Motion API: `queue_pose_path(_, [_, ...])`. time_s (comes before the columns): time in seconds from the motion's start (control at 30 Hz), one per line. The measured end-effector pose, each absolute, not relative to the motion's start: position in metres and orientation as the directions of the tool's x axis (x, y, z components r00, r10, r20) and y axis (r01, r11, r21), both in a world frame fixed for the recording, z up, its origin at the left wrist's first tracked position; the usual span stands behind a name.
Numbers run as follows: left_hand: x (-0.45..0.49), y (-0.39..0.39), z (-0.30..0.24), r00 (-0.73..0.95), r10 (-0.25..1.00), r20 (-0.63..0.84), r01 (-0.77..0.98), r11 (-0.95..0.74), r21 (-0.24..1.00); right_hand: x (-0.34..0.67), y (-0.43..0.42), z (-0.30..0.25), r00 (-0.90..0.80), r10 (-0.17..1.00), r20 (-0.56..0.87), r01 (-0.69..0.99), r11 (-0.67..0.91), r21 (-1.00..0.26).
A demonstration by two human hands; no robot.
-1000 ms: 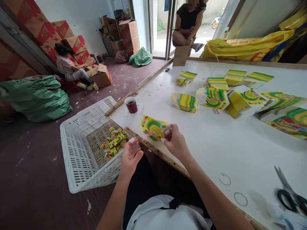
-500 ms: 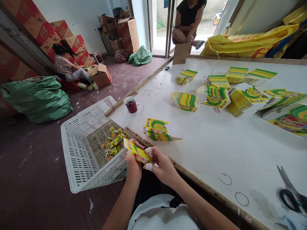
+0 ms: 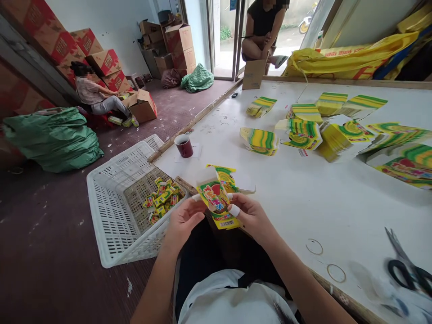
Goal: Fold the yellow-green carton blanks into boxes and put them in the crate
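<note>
At the near edge of the white table (image 3: 303,211), just above the person's lap, both hands hold 1 small yellow-green carton (image 3: 216,202), printed side up, with the barcode flap toward the body. The left hand (image 3: 184,220) pinches its left edge with curled fingers. The right hand (image 3: 251,216) grips the right edge, thumb on top. Several fingertips (image 3: 234,210) wear white covers. Just behind the carton, a low stack of flat cartons (image 3: 227,176) lies on the table. A white basket (image 3: 111,211) with small folded boxes (image 3: 164,198) in it stands to the left, beside the table edge. The carton is in the air and is held by its edges only. In my judgement the thin card could crease under a strong pinch. It could also slip from the covered fingertips and drop to the lap or floor.
</note>
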State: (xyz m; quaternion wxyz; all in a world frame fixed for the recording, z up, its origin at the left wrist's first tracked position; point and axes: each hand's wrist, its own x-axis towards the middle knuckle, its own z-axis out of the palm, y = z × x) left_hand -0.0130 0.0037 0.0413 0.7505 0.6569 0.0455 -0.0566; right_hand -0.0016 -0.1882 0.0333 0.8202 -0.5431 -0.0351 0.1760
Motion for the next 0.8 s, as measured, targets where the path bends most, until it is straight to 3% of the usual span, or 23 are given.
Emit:
queue_pose_path(0.23, [-0.022,-0.016,0.035,0.984,0.022,-0.175,0.166,0.217,0.962,-0.009,-0.18,0.037,0.914,0.37,-0.167,-0.327,0.426,-0.844])
queue_pose_path(0.4, [-0.021,-0.018,0.041,0.981,0.071,-0.183,0.168,0.178,0.97,-0.01,-0.18,0.03,0.902,0.392,-0.181,-0.363,0.462,-0.809])
queue_pose_path(0.67, [-0.026,-0.015,0.03,0.985,0.041,-0.167,0.167,0.019,0.986,-0.011,-0.172,0.027,0.906,0.351,-0.237,-0.391,0.478,-0.787])
queue_pose_path(0.8, [-0.026,-0.017,0.028,0.981,0.088,-0.173,0.168,0.068,0.984,-0.011,-0.172,0.027,0.912,0.317,-0.259,-0.391,0.488,-0.78])
